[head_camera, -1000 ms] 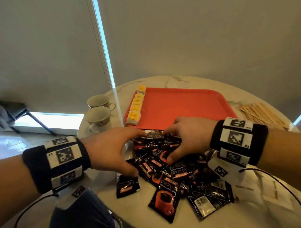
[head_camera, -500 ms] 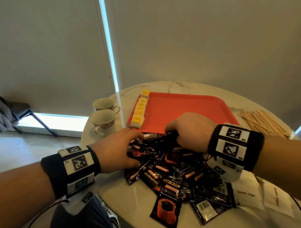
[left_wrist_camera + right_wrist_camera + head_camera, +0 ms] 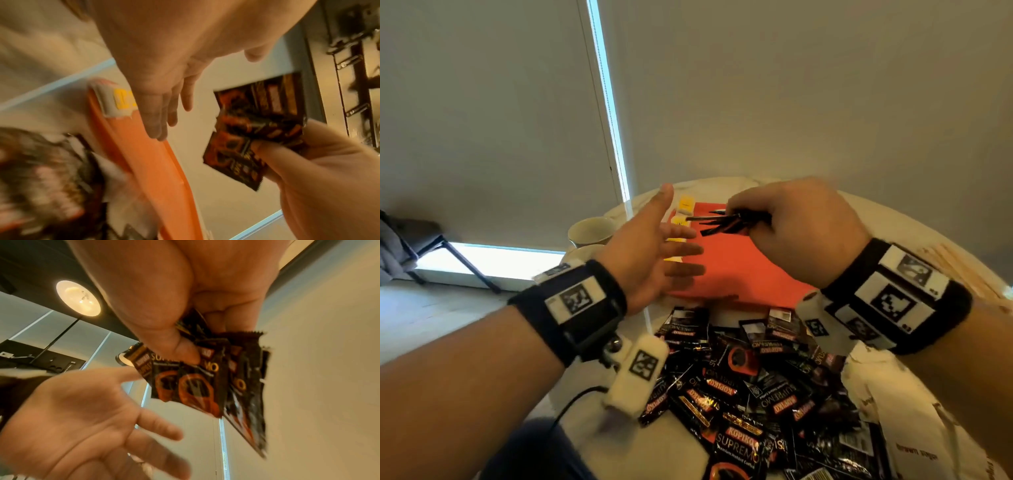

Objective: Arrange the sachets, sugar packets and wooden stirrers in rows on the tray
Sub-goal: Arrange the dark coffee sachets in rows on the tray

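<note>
My right hand (image 3: 753, 222) is raised above the red tray (image 3: 739, 270) and pinches a small bunch of black coffee sachets (image 3: 726, 222) between thumb and fingers; the same held sachets (image 3: 207, 382) fan out in the right wrist view and show as a dark bunch (image 3: 257, 129) in the left wrist view. My left hand (image 3: 671, 250) hovers just left of them, palm turned inward, fingers straight and spread, holding nothing. A pile of black sachets (image 3: 750, 383) lies on the table in front of the tray. Yellow sugar packets (image 3: 685, 204) line the tray's left edge.
Two cups (image 3: 590, 229) stand left of the tray. Wooden stirrers (image 3: 962, 270) lie in a heap at the right, past my right wrist. White paper packets (image 3: 914, 428) lie at the near right. The round marble table ends close to the window wall.
My right hand has lifted a bunch of sachets out of the pile to above the tray. My left hand has left the pile, risen and opened beside it.
</note>
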